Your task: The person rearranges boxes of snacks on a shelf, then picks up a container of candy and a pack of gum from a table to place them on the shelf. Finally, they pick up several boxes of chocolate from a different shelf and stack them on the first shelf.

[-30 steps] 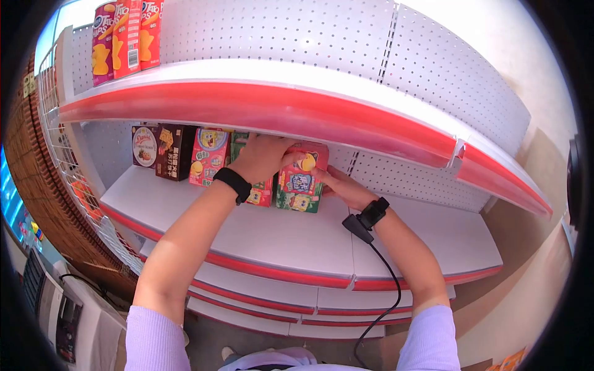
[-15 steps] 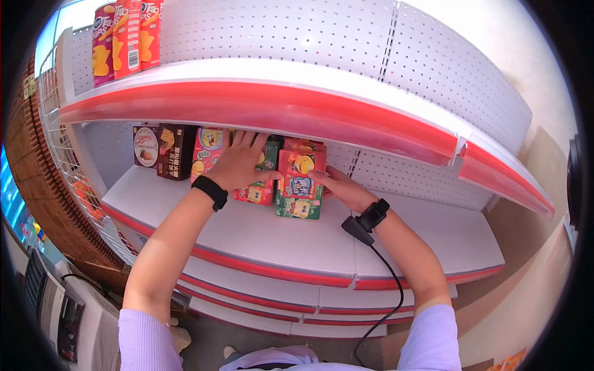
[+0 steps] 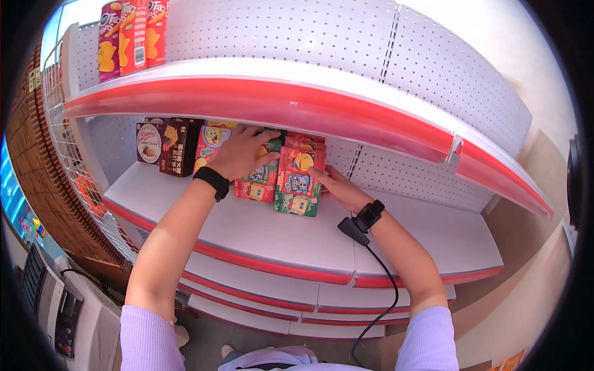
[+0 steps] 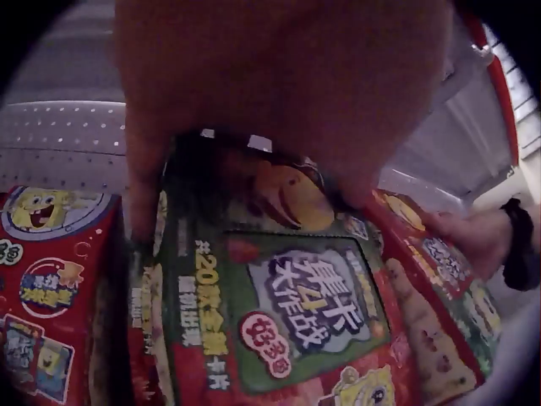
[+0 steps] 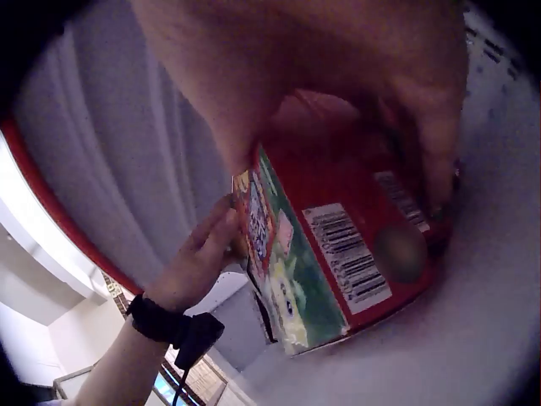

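White metal shop shelving with red front trim (image 3: 278,108) fills the view, backed by a white perforated panel (image 3: 278,31). On the higher shelf, far left, stand red cardboard tubes of potato crisps (image 3: 127,37). On the middle shelf (image 3: 260,232) a row of upright snack boxes runs along the back. From the left come dark brown cardboard boxes (image 3: 164,145), then a red cardboard box with a yellow cartoon figure (image 3: 209,148), then the two boxes being handled.

The left hand (image 3: 241,151) lies over the top of a green-fronted cardboard snack box (image 3: 255,179) and grips it, thumb down the left side and fingers curled over the top edge. That box stands just right of the red one.

The right hand (image 3: 340,188) grasps a red-topped cardboard snack box (image 3: 298,182) by its right side, thumb at the front and fingers round behind. This box rests on the shelf against the green-fronted one and sits a little nearer than the row. Another box may stand behind it, though the head view is too cramped there to be sure.

Each wrist wears a black strap (image 3: 212,181), and a black cable (image 3: 387,278) trails from the right one.

As a judgement, the left part of the row looks settled. The last two boxes are on the shelf but not yet let go, and the right one seems not quite in line.
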### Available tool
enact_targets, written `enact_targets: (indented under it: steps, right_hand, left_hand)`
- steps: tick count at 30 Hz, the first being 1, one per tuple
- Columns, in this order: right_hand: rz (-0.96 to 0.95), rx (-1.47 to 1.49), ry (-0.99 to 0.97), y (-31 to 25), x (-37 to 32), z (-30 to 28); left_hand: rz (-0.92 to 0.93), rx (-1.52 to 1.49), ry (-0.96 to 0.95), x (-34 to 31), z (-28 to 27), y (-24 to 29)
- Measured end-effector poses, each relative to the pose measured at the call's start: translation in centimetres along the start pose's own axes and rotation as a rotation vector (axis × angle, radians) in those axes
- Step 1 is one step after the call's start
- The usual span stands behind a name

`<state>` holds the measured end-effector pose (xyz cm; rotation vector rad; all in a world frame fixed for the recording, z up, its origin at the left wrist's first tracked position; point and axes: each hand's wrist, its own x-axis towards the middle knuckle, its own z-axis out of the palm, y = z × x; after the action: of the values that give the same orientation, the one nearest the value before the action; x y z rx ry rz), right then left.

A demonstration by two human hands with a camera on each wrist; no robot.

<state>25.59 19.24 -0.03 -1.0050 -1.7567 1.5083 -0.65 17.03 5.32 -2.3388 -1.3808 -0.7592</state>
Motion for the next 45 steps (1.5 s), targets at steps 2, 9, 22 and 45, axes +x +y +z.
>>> enact_targets:
  steps: [2, 9, 22, 45]
  right_hand:
    - [-0.011, -0.001, 0.035, 0.2, 0.1, 0.2]
    - [-0.036, 0.008, 0.109, 0.3, -0.2, 0.8]
    - [-0.078, -0.063, 0.067, -0.2, -0.8, 0.8]
    - [-0.281, -0.25, 0.208, -1.7, -1.6, 3.6]
  left_hand:
    - [0.0, -0.081, -0.046, 0.3, -0.5, -0.1]
    - [-0.119, -0.288, -0.069, 1.3, -0.9, -0.5]
    - [-0.126, -0.195, -0.062, 1.1, 0.5, -1.1]
    - [-0.195, -0.015, -0.001, -0.2, 1.6, -0.1]
